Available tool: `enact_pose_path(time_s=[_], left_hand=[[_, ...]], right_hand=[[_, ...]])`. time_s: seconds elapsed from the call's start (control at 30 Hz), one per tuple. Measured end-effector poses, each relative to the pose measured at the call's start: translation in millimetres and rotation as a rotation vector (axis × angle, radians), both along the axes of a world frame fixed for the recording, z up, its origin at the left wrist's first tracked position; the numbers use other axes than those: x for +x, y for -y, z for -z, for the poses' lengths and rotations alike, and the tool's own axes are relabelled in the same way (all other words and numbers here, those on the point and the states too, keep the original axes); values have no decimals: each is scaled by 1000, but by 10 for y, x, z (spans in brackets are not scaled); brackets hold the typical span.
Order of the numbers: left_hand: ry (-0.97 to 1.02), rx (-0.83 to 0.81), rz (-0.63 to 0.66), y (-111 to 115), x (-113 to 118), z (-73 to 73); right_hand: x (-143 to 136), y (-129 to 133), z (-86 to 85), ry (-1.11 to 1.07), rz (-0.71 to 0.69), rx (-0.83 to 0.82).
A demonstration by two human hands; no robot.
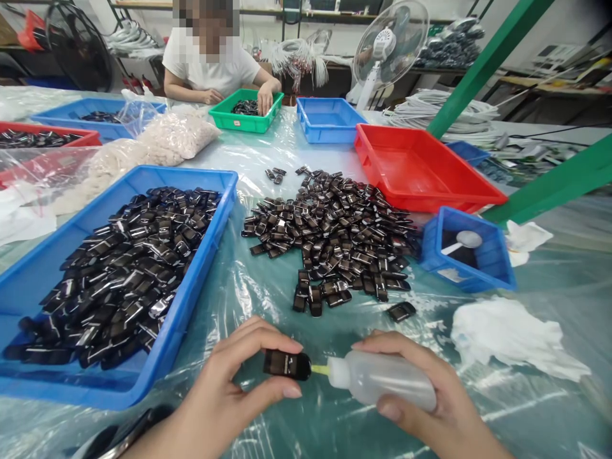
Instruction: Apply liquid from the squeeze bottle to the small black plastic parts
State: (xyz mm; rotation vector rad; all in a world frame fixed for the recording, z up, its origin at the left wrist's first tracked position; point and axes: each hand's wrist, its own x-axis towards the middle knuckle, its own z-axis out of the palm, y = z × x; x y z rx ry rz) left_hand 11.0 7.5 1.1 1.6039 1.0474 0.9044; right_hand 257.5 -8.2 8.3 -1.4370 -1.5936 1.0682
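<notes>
Between thumb and fingers, my left hand (pixel 248 373) grips a small black plastic casing (pixel 287 364) with a rounded, glossy end facing right. My right hand (pixel 425 389) is wrapped round a translucent white squeeze bottle (pixel 387 377), tilted sideways. Its thin yellowish nozzle (pixel 320 369) points left and meets, or nearly meets, the casing's rounded end. Beyond my hands lies a heap of similar black casings (pixel 335 236) on the plastic-covered table. One single casing (pixel 400 311) rests apart, nearer my right hand.
Left stands a large blue tray (pixel 210 248) full of casings. To the right are a red tray (pixel 430 197), a small blue bin (pixel 497 268) with a scoop (pixel 467 240) and a white cloth (pixel 516 335). Across the table, a person (pixel 210 76) reaches into a green tray (pixel 248 124). Green posts (pixel 492 60) rise right.
</notes>
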Motion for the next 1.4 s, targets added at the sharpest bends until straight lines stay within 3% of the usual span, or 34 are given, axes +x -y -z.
enact_pose_path(time_s=[0.17,0.37,0.57,0.8,1.4], left_hand=[[16,9,18,11,-7,12],[21,40,21,11,-9,22],[47,56,48,12,-8,25],[37,45,58,12,-11,35],[-31,-13,-6,58,20,0]], right_hand=[[8,-4,-10,39,12,38],[83,-42,-9,72,-120,33],[53,-20,-29,39,-48,40],[79,-51,-27,42,-146,49],[57,-43,-41,10,-118,4]])
